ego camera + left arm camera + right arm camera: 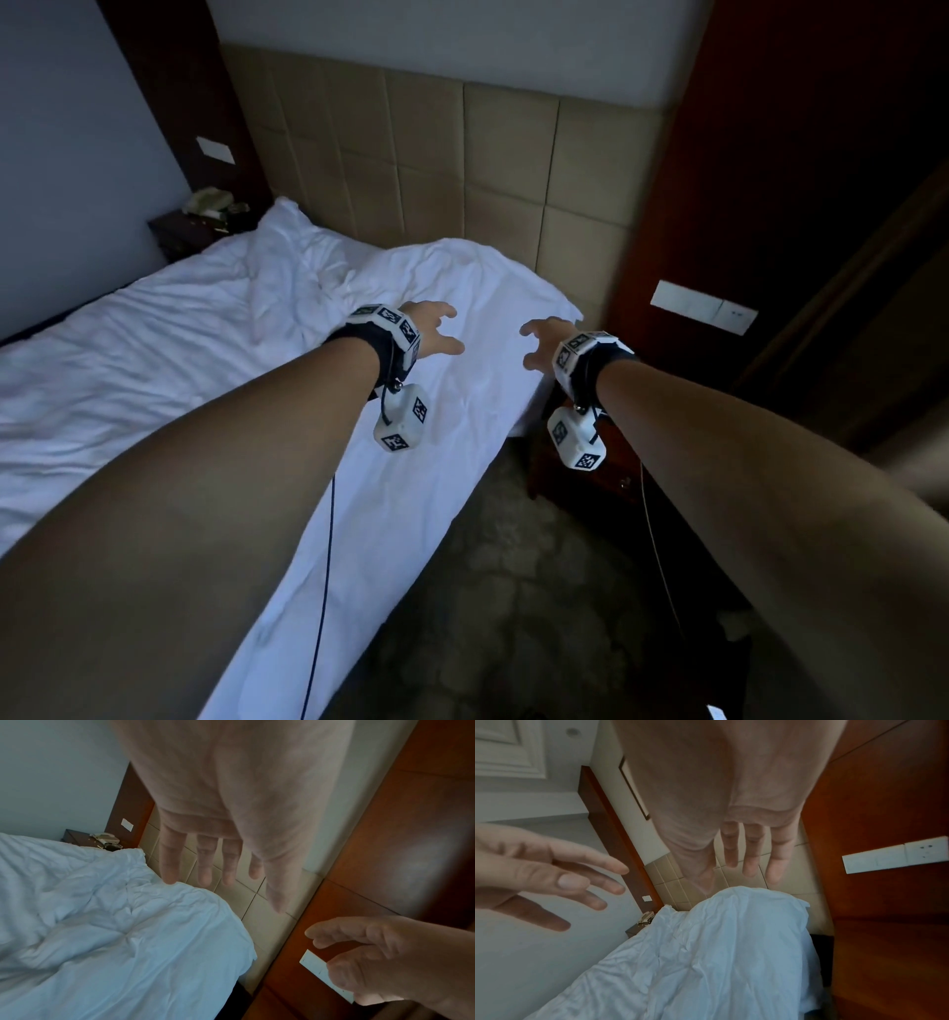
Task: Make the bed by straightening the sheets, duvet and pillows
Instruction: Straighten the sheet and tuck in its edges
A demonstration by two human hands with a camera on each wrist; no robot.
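A white duvet [215, 349] covers the bed, wrinkled and bunched near the headboard, where it mounds over what may be pillows [462, 272]; none shows bare. My left hand [436, 329] hovers above the near head corner of the duvet [128, 923], fingers spread and holding nothing. My right hand [539, 342] floats beside it over the bed's right edge, fingers likewise spread and empty. In the left wrist view the left fingers [205, 862] point at the headboard. In the right wrist view the right fingers [752, 850] hang above the duvet's rounded top [744, 923].
A tan padded headboard [462, 154] backs the bed. A dark nightstand with a telephone [208, 201] stands at the far left. Wood panelling with a white switch plate [703, 307] lies to the right, a second nightstand [580, 478] below it. Patterned carpet [513, 591] runs along the near side.
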